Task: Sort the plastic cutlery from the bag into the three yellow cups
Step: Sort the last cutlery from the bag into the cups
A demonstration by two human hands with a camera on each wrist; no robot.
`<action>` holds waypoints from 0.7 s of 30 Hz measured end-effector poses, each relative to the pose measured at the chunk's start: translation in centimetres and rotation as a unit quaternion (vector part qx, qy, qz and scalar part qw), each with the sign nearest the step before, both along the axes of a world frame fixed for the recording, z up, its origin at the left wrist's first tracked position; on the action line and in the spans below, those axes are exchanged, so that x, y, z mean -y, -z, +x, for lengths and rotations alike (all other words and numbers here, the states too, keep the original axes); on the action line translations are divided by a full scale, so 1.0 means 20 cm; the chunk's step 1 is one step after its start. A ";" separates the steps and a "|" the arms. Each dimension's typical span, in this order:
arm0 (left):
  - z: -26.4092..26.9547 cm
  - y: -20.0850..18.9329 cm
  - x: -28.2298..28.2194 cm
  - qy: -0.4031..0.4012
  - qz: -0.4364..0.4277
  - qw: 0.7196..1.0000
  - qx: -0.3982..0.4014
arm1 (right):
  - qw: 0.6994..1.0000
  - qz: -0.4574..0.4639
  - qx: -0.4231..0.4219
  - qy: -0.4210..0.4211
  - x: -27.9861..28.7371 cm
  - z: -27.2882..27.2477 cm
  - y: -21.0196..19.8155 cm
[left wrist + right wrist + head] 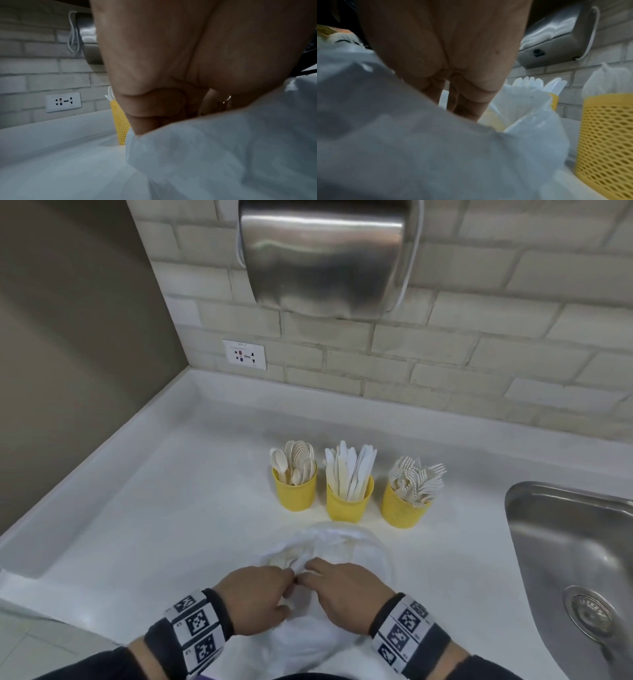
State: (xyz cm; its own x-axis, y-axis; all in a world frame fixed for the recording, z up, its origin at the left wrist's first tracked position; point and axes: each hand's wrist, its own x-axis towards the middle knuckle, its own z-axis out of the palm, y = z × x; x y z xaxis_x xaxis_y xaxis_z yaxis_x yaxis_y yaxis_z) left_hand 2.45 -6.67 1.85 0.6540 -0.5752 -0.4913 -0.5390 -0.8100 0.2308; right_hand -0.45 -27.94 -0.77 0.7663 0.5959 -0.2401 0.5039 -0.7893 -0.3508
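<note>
On the white surface (137, 525), near its front edge, lies the translucent plastic bag (346, 546), crumpled, with a few pale cutlery pieces (284, 558) faintly visible through it on the left side. Both hands sit together on the bag's near part: left hand (255, 594) and right hand (346, 590) have fingers curled into the plastic, fingertips nearly touching each other at the middle. Both pinch the film; wrist views show bunched plastic right under the fingers (147, 121). Cannot tell whether either hand also holds a cutlery piece inside.

Just behind the bag stand 3 yellow cups in a row, upright, slightly apart from each other:
- left cup (298, 491) holds spoons (298, 457)
- middle cup (347, 503) holds knives (349, 470)
- right cup (404, 510), perforated wall, holds forks (419, 482)

Right of the cups, a steel sink (565, 542) with a drain strainer (591, 613). Behind: brick-tile wall with a socket plate (244, 354) at left and a steel hand dryer (325, 254) mounted above the cups. Both wrists carry marker-patterned bands (197, 623).
</note>
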 end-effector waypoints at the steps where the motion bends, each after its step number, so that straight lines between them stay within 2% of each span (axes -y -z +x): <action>1: 0.00 0.00 0.00 -0.001 0.007 1.000 0.009 | 1.000 -0.009 0.001 0.004 0.00 0.00 0.02; 5: 0.00 -0.01 0.01 -0.031 0.046 0.996 0.063 | 0.999 -0.040 0.003 0.008 -0.02 0.01 0.03; 9: -0.01 0.01 0.02 -0.125 0.104 0.983 0.087 | 0.998 -0.067 -0.004 0.004 -0.03 0.00 0.03; 13: -0.02 0.02 0.05 -0.192 0.084 0.975 0.069 | 0.997 -0.074 0.005 0.015 -0.05 -0.01 0.04; 21: 0.00 0.08 0.09 -0.228 0.057 0.971 0.045 | 0.996 -0.081 -0.004 0.034 -0.05 -0.03 0.03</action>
